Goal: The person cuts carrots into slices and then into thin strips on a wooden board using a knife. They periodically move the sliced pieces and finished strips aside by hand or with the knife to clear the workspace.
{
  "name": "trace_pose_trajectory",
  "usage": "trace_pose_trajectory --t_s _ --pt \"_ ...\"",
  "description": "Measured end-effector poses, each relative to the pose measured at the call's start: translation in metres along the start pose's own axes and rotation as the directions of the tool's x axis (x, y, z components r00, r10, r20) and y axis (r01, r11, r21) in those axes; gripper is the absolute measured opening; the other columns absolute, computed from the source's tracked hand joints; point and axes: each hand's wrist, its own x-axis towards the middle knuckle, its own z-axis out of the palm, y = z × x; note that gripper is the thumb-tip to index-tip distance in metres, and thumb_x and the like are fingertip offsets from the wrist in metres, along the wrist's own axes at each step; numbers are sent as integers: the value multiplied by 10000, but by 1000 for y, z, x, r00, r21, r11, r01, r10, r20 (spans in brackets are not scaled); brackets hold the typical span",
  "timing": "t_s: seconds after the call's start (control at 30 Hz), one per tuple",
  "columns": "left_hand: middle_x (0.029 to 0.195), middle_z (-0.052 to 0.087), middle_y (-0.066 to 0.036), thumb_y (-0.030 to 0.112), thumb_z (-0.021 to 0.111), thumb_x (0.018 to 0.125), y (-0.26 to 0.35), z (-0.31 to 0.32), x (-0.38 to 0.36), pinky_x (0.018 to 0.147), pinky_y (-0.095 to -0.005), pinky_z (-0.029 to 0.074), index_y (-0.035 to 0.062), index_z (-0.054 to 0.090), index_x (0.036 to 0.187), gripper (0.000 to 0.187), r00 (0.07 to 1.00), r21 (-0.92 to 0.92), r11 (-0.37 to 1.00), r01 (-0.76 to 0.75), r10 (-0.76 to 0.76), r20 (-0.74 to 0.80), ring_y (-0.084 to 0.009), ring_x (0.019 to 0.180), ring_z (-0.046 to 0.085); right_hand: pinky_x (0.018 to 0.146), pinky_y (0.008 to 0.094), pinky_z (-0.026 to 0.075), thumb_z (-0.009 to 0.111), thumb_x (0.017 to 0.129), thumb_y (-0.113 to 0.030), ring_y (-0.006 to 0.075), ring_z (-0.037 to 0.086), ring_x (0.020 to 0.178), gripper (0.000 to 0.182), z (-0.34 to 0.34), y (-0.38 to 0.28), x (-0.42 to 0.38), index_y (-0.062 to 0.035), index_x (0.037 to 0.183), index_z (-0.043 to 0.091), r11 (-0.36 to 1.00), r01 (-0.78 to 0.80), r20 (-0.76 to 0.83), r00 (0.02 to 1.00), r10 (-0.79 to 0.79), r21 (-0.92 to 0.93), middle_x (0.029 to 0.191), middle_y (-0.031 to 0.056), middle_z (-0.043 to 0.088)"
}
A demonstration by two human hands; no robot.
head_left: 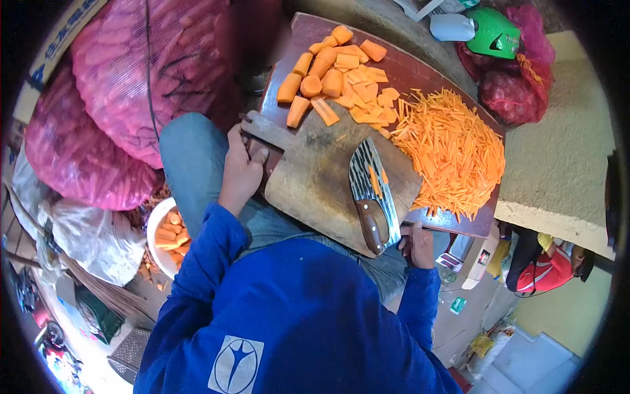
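Observation:
A wooden cutting board (308, 177) lies tilted on a dark red tabletop (476, 227), above my lap. My left hand (241, 167) is closed at the board's handle (270, 131), its thumb close to the tabletop edge. A wide knife (371, 197) with a brown handle rests on the board, carrying a few orange slivers. By the lower right corner of the board, my right hand (419, 245) has loosely bent fingers set apart, with nothing visible in them. Peeled carrot chunks (321, 69), carrot slices (367, 98) and a heap of carrot sticks (449, 154) lie beyond the board.
Large pink mesh sacks (151, 72) stand at the left. A white bucket (155, 226) of peeled carrots (172, 233) sits beside my leg. Green and red bags (495, 33) rest at upper right, near a concrete ledge (558, 151). A person in red (548, 269) is at right.

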Motion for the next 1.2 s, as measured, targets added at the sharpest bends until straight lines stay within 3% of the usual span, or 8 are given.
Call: trace_pose_trajectory --t_s 0.17,0.3,0.47,0.67,0.73,0.8,0.83,1.2 --pt "1389 602 -230 -44 676 942 27 1 -16 1157 -435 448 -25 449 1505 607 984 73 993 -91 102 -149 -355 1301 599 529 222 453 742 1017 -78 60 607 620 100 2 -40 -50 -6 1083 766 993 74 -74 995 -68 87 826 -1 704" --pt "1385 591 -199 -12 743 909 42 -2 -31 1156 -429 451 -7 557 1447 570 933 387 870 -306 355 -60 -342 1287 592 579 208 465 807 921 25 53 615 664 109 14 -64 -73 -7 1016 765 954 189 -97 981 -170 234 834 -3 712" --pt "1325 610 -189 17 788 870 67 14 -42 1122 -453 459 10 629 1354 509 853 501 727 -470 520 45 -389 1252 593 608 207 468 856 865 59 45 619 709 143 45 -80 -63 -14 929 750 878 291 -35 953 -301 380 857 0 718" --pt "1231 650 -151 46 819 795 81 36 -60 1022 -494 450 57 699 1173 396 670 410 532 -741 624 401 -377 1181 614 621 216 446 928 798 -4 31 552 674 233 76 -93 -47 -60 847 706 837 534 40 840 -541 117 777 -14 641" --pt "1219 652 -148 55 822 799 80 44 -65 1018 -495 450 58 701 1165 385 641 355 534 -768 623 449 -375 1180 617 675 297 511 944 771 -80 144 631 739 310 79 -104 -49 -66 958 698 867 485 80 875 -478 -116 862 53 672" --pt "1206 655 -144 64 824 803 78 50 -70 1014 -495 450 60 704 1158 374 609 295 539 -789 619 496 -373 1178 620 777 433 548 925 777 -191 324 685 915 429 86 -117 -47 -54 1100 678 505 654 212 705 -676 -563 1027 123 697" --pt "1204 654 -141 68 823 810 77 53 -71 1013 -499 450 60 705 1156 366 595 266 550 -792 600 534 -372 1182 620 874 517 537 893 799 -251 436 639 1052 539 89 -117 -46 -62 1243 652 523 644 232 726 -647 -558 1167 168 673" --pt "1192 649 -104 99 850 812 65 84 -61 991 -495 424 72 706 1235 448 505 154 526 -837 630 590 -338 1142 609 880 485 537 736 948 -144 403 637 1017 267 94 -122 3 -35 1190 703 406 704 217 616 -757 -582 1160 174 676"
